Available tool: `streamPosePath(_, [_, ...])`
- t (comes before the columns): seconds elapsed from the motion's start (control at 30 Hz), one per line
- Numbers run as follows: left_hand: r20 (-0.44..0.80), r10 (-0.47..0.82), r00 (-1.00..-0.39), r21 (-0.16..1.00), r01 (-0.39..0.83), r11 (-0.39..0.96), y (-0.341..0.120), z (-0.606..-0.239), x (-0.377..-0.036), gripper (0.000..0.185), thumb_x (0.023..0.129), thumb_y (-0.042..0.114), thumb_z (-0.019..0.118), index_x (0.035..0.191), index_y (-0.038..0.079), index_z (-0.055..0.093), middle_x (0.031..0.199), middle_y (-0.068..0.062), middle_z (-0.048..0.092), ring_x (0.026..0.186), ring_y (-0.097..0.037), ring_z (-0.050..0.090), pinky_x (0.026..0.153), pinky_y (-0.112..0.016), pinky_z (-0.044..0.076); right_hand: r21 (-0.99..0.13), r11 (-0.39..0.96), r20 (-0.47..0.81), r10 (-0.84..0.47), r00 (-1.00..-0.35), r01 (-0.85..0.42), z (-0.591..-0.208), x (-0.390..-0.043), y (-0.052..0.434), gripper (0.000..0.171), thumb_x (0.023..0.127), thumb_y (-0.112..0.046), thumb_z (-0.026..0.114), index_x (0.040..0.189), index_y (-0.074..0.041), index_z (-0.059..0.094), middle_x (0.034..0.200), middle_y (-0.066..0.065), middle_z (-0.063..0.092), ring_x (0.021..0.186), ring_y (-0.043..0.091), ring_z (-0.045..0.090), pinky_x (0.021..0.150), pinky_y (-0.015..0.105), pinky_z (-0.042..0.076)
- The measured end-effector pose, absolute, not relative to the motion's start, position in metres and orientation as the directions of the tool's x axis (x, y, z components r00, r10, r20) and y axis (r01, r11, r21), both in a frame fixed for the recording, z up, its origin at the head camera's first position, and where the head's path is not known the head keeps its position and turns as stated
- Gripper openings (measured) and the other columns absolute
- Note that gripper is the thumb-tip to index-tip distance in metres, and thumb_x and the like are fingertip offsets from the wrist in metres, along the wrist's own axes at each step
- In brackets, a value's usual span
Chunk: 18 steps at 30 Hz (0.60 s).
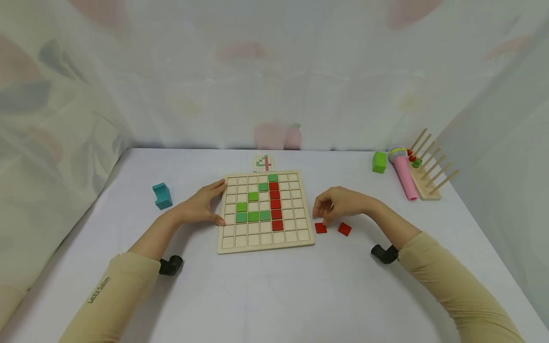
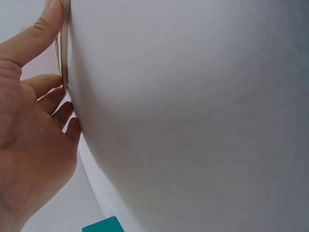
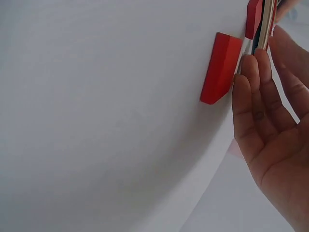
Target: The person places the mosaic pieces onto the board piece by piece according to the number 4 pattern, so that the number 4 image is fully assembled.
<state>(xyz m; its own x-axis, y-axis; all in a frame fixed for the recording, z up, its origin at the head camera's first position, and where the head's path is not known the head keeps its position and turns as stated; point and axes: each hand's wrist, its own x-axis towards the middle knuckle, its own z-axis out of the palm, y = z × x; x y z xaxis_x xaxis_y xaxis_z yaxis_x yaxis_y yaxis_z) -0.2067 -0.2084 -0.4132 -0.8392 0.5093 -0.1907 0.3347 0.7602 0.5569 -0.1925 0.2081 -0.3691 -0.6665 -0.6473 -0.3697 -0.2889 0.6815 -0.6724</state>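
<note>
A wooden grid board (image 1: pixel 227 243) lies mid-table, with several green tiles (image 1: pixel 241 217) and a column of several red tiles (image 1: pixel 276 214) in its squares. My left hand (image 1: pixel 199 205) rests along its left edge, thumb and fingers spread; the left wrist view shows the fingertips at the board's side. Just right of the board, my right hand (image 1: pixel 339 202) hovers with bent fingers pointing down, thumb tip beside a loose red tile (image 1: pixel 320 228). A second loose red tile (image 1: pixel 345 229) lies a little further right. Nothing shows between the right thumb and fingers.
A small pattern card (image 1: pixel 263 163) lies behind the board. At left sits a teal block (image 1: pixel 162 196). Toward the back right are a green block (image 1: pixel 379 162), a pink toy microphone (image 1: pixel 404 174) and a wooden peg rack (image 1: pixel 429 183) with small red and green pieces.
</note>
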Motion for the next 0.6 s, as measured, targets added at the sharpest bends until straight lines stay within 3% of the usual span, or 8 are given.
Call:
streamPosePath(0.27, [-0.186,0.518,-0.835,0.571,0.337,0.748,-0.2089,-0.4141,-0.2071,0.120,0.069,0.038,0.089,0.156,-0.005,0.017,0.166,-0.024,0.008,0.152,-0.049,0.009,0.122,-0.064,0.015,-0.681,0.693,-0.427,-0.639,-0.640,-0.237,-0.3753,-0.1880,0.2085,0.027,0.075,-0.010,0.083,0.098,-0.019,0.073,0.096,-0.001,0.069,0.091,0.016,0.059,0.084,0.028,0.051])
streamPosePath(0.6, [-0.179,0.521,-0.835,0.565,0.346,0.749,-0.2087,-0.4127,-0.2067,0.119,0.069,0.037,0.089,0.155,-0.005,0.018,0.166,-0.025,0.009,0.152,-0.049,0.010,0.122,-0.064,0.015,-0.690,0.672,-0.394,-0.660,-0.639,-0.268,-0.3769,-0.1828,0.2073,0.028,0.073,-0.011,0.084,0.098,-0.015,0.072,0.094,0.004,0.064,0.092,0.018,0.055,0.080,0.024,0.048])
